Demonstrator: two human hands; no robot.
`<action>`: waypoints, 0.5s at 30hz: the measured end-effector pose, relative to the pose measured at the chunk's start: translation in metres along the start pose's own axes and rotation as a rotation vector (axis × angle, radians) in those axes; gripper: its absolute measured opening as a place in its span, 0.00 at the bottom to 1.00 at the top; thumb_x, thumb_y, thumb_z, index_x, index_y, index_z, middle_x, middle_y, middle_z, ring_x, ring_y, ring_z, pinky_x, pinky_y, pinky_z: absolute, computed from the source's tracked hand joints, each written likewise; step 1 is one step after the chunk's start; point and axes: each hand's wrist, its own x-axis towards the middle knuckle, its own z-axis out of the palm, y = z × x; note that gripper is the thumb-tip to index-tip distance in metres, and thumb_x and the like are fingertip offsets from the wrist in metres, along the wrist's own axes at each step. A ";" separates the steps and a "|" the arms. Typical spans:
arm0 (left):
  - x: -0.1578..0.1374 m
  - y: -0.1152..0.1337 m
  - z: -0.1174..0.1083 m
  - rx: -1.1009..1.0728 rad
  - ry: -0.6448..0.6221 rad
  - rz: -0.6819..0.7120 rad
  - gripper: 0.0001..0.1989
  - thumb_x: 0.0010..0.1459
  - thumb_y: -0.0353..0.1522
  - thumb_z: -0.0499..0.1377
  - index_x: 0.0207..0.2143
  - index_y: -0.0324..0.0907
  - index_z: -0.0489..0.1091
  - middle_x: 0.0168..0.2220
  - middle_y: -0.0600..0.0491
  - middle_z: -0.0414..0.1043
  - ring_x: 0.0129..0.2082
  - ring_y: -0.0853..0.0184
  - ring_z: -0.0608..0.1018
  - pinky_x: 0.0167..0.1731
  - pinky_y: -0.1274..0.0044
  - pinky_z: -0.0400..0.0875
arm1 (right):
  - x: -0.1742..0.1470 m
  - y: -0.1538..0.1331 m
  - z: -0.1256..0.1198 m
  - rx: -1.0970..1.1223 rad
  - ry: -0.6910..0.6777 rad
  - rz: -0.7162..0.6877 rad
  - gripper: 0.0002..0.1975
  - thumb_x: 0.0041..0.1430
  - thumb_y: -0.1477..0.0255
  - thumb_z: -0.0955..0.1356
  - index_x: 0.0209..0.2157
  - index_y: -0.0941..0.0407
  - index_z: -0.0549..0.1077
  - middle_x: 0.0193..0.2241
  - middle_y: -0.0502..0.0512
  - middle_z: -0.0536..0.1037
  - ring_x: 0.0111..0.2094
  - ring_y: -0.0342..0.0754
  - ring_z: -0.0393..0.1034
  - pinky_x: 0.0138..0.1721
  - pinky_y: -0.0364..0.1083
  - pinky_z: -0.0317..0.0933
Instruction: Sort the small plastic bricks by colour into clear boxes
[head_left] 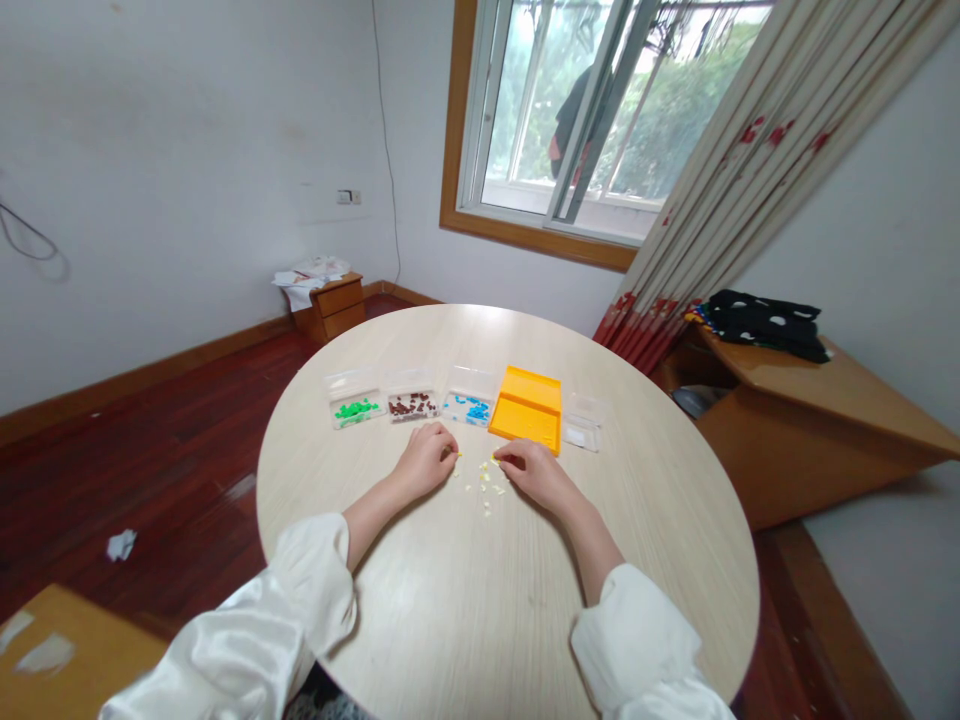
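My left hand (429,457) rests on the round table, its fingers pinched on a small yellow piece (459,455). To the right, my right hand (534,468) is closed too, with another tiny yellow piece (495,461) at its fingertips. Several loose pale yellow pieces (484,490) lie scattered between the hands. Just beyond my right hand stands an open yellow case (525,418), its lid tipped back. Open clear boxes stand in a row to its left, holding blue pieces (477,409), dark brown pieces (412,404) and green pieces (356,410).
An open clear box (581,437) with something white in it sits right of the yellow case. The round table's (525,640) curved edge surrounds the work. Past it are a small drawer cabinet (339,305), a tilted wooden cabinet (840,420) and a curtain (720,160). A person (571,120) is outside the window.
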 end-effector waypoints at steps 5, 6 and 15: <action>0.000 0.001 0.000 -0.011 0.017 -0.005 0.05 0.52 0.26 0.57 0.27 0.38 0.73 0.32 0.48 0.70 0.37 0.61 0.71 0.39 0.71 0.63 | 0.003 -0.001 0.004 0.016 0.002 -0.061 0.10 0.54 0.79 0.66 0.36 0.57 0.77 0.34 0.56 0.79 0.36 0.48 0.72 0.40 0.47 0.64; 0.000 0.001 0.000 -0.015 0.021 -0.005 0.05 0.52 0.26 0.57 0.27 0.38 0.72 0.32 0.48 0.70 0.37 0.62 0.71 0.39 0.71 0.63 | 0.003 0.000 0.005 0.015 -0.001 -0.069 0.10 0.54 0.78 0.66 0.36 0.57 0.77 0.34 0.56 0.79 0.36 0.47 0.72 0.40 0.47 0.64; 0.001 -0.002 0.001 -0.049 0.057 0.013 0.04 0.52 0.26 0.57 0.27 0.39 0.71 0.31 0.49 0.70 0.36 0.63 0.71 0.38 0.72 0.64 | 0.005 0.002 0.011 -0.040 0.000 -0.027 0.07 0.55 0.77 0.66 0.32 0.57 0.77 0.32 0.56 0.78 0.35 0.47 0.71 0.39 0.45 0.62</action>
